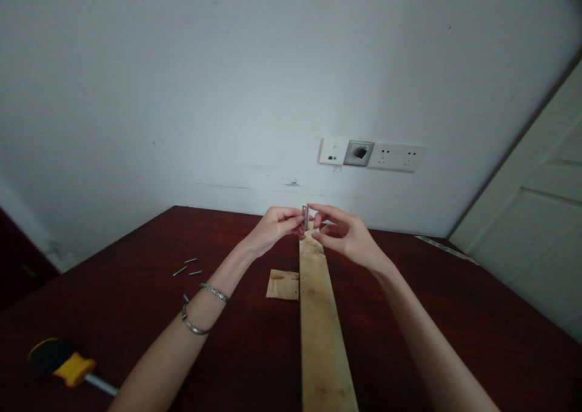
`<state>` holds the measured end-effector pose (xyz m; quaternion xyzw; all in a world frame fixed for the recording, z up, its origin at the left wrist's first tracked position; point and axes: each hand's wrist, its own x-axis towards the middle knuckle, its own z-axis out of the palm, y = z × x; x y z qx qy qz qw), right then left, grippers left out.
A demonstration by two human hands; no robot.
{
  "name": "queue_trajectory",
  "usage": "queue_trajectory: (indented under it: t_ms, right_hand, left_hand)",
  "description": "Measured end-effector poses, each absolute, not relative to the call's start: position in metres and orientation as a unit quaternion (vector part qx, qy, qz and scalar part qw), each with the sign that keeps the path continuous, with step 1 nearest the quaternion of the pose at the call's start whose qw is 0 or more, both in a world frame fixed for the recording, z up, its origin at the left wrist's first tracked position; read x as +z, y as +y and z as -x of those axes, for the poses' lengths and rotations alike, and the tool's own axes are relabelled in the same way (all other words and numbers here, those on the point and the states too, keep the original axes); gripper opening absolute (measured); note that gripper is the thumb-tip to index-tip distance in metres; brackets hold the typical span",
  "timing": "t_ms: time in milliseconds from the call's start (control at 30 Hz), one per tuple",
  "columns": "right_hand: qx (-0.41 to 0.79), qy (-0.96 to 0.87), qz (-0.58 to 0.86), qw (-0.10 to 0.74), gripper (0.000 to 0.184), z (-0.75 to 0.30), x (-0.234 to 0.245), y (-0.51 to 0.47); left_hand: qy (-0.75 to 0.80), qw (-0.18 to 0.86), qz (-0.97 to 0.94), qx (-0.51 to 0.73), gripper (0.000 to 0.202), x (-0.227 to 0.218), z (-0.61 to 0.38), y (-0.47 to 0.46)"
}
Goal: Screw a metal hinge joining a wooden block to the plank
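Note:
My left hand pinches a small metal hinge between thumb and fingers, holding it upright above the far end of a long wooden board. My right hand is just right of the hinge, with its fingers curved and apart. Its index fingertip is close to the hinge's top edge; whether it touches I cannot tell. The board runs lengthwise away from me on the dark red table. A short wooden block lies against the board's left side.
Several screws or nails lie on the left of the table. A screwdriver with a yellow and black handle is at the near left, partly behind my forearm. The wall has sockets; a thin strip lies at the far right.

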<state>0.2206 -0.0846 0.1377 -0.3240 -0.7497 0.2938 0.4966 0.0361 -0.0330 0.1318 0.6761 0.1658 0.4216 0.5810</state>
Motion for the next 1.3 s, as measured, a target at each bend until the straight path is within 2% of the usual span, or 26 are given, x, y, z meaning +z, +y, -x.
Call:
queue_trajectory:
  t_ms: [133,333,600,900,1300]
  right_hand:
    - [0.193,-0.778,0.339,0.493,0.052,-0.220,0.136,-0.083]
    - [0.094,-0.797,0.347,0.486,0.047,-0.217,0.137,-0.086]
    - [0.073,-0.797,0.358,0.482,0.046,-0.216,0.136,-0.085]
    - [0.016,-0.813,0.364,0.453,0.044,-0.218,0.134,-0.083]
    - [-0.154,-0.826,0.425,0.337,0.047,-0.221,0.132,-0.084]
  left_hand:
    - [0.158,0.643,-0.626,0.411,0.018,0.131,-0.039,-0.037]
    - [0.150,0.684,-0.598,0.390,0.020,0.130,-0.039,-0.037]
    - [0.212,0.633,-0.616,0.419,0.014,0.130,-0.037,-0.030]
    - [0.205,0.614,-0.635,0.422,0.013,0.134,-0.037,-0.032]
    - [0.279,0.549,-0.664,0.425,0.011,0.131,-0.036,-0.026]
